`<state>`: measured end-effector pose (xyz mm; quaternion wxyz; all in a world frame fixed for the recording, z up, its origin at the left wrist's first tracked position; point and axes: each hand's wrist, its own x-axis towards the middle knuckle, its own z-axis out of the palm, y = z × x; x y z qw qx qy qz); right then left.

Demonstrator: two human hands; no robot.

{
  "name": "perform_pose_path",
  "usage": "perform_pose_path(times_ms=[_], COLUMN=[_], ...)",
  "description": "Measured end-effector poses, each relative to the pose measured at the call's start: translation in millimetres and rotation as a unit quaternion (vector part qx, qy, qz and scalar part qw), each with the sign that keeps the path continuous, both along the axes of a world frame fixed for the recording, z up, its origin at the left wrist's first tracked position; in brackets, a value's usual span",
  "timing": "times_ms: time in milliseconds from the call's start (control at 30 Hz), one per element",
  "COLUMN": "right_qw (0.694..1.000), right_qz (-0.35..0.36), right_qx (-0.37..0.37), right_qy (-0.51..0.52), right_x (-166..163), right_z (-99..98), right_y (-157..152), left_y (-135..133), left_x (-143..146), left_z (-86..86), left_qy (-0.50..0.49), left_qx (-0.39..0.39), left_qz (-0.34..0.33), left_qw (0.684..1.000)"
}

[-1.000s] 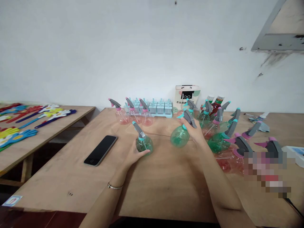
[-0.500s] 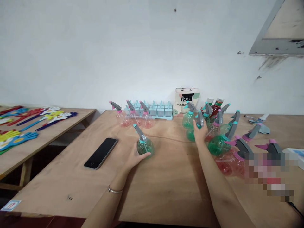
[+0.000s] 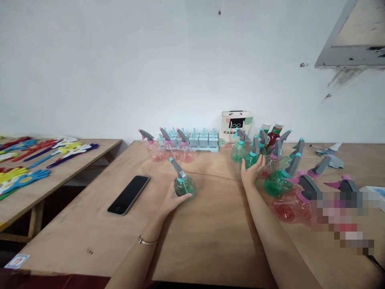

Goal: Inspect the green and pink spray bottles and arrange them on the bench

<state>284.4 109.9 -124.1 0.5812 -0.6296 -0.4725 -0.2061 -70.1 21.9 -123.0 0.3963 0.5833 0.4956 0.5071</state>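
Observation:
My left hand [image 3: 176,197] is closed round the left side of a green spray bottle [image 3: 187,188] with a grey and turquoise head. This bottle stands upright on the table, its nozzle pointing up and to the left. Farther right, my right hand [image 3: 252,171] grips the body of a second green spray bottle [image 3: 249,159], thumb on its left and fingers on its right. My palm hides the lower part of that bottle. Just behind it stands another green spray bottle [image 3: 238,151].
Three pink spray bottles [image 3: 171,151] line up at the back left, before a light-blue ice-pop mould [image 3: 204,141]. A black phone [image 3: 128,195] lies left of my left hand. Several green and pink bottles [image 3: 278,184] crowd the right. A paper bag [image 3: 228,136] leans against the wall.
My right hand has slid down from the spray head to the body of its green bottle, so the head now shows. My left hand stays round its bottle.

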Motion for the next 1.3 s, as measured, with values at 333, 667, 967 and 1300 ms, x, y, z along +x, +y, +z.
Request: perform_pose_path(times_ms=[333,667,967,1300], right_qw=[0.869,0.773,0.808,0.818], right_qz=[0.482,0.598,0.550,0.533], right_qx=[-0.099,-0.208,-0.196,-0.191], right_qy=[-0.050,0.046,0.084,0.103], right_x=[-99.7,-111.8,-106.8,-107.1], right_z=[-20.8,-17.0,-19.3,-21.7], right_y=[-51.9,-76.4,-80.6,-77.9], left_y=[9.4,-7.3,10.4,127.4], left_x=[24.0,42.0,29.9,37.1], left_z=[-29.9,-24.2,-16.0,51.5], left_qy=[-0.030,0.082,-0.010,0.071], left_qx=[0.059,0.025,0.035,0.119], left_qz=[-0.089,-0.209,-0.111,0.200], left_qw=[0.994,0.974,0.993,0.970])
